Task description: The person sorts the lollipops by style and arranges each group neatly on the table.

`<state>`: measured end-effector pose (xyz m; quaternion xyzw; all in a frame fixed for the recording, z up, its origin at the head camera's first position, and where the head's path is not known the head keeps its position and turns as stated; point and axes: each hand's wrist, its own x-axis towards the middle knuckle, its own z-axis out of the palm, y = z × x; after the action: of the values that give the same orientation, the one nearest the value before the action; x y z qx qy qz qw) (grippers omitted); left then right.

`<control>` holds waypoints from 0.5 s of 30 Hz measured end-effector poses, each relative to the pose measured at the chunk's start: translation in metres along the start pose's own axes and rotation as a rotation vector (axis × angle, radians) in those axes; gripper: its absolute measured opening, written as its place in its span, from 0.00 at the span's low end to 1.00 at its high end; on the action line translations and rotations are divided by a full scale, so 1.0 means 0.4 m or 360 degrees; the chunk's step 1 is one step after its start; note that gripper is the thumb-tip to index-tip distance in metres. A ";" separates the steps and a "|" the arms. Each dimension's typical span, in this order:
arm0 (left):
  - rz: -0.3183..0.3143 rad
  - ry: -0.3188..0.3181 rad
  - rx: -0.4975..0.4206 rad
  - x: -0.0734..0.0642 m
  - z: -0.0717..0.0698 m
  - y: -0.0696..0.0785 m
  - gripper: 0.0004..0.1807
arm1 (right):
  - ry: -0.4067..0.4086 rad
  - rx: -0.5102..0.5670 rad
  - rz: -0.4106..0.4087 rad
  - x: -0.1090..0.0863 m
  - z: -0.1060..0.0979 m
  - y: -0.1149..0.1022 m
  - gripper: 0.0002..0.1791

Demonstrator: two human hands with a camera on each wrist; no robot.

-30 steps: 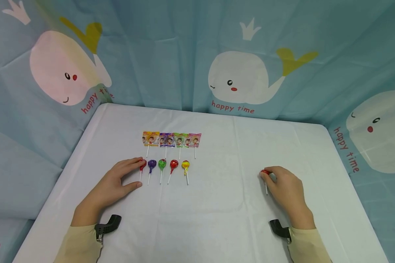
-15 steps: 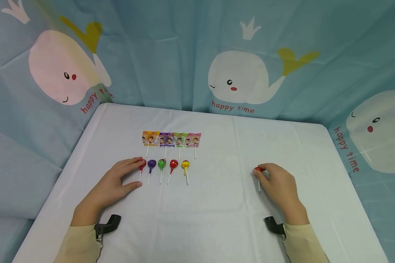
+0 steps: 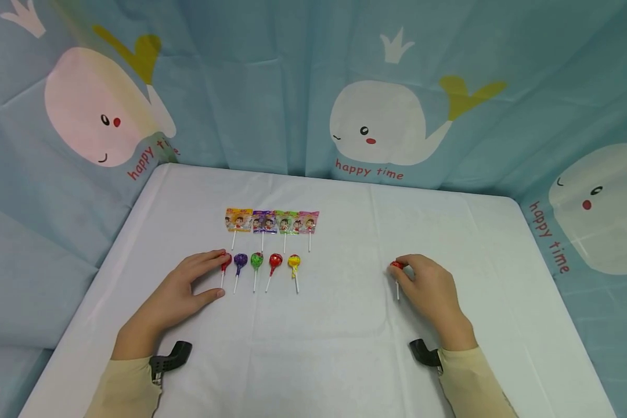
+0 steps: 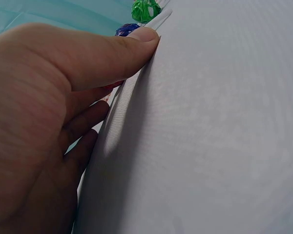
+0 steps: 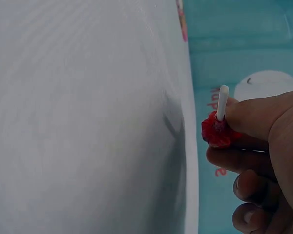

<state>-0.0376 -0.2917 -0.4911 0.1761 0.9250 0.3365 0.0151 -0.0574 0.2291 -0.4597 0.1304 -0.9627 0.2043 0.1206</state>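
Observation:
My right hand (image 3: pixel 429 293) pinches a red lollipop (image 5: pixel 218 130) by its wrapped head between thumb and fingers, its white stick pointing toward me, over the right half of the table. At the left my left hand (image 3: pixel 175 290) rests on the table, fingertips touching the head of another red lollipop (image 3: pixel 224 265) and thumb by the end of its stick. To the right of that one, in a row, lie a purple lollipop (image 3: pixel 240 260), a green lollipop (image 3: pixel 257 260), a red lollipop (image 3: pixel 275 260) and a yellow lollipop (image 3: pixel 294 261).
Behind the row lie flat lollipops in printed wrappers: orange (image 3: pixel 238 220), purple (image 3: pixel 264 222), green (image 3: pixel 286 221) and pink (image 3: pixel 309 222). A white cloth covers the table (image 3: pixel 324 360). A blue whale-print curtain (image 3: pixel 271 116) hangs along its back and sides.
My right hand has moved left and slightly away from me, carrying the red lollipop with it. The left hand and the row of lollipops have stayed put.

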 end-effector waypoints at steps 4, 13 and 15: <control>-0.0006 0.0000 -0.0014 0.001 0.000 0.002 0.41 | -0.0025 0.0016 -0.0011 0.009 0.009 -0.015 0.14; -0.0001 -0.0005 -0.0045 0.000 -0.005 0.008 0.40 | -0.0082 0.0051 -0.0026 0.029 0.029 -0.053 0.14; -0.0004 -0.0007 -0.0041 0.001 -0.005 0.008 0.40 | -0.0085 0.0055 -0.0035 0.032 0.035 -0.060 0.14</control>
<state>-0.0372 -0.2907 -0.4873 0.1755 0.9207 0.3481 0.0197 -0.0647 0.1994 -0.4599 0.1483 -0.9604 0.2160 0.0949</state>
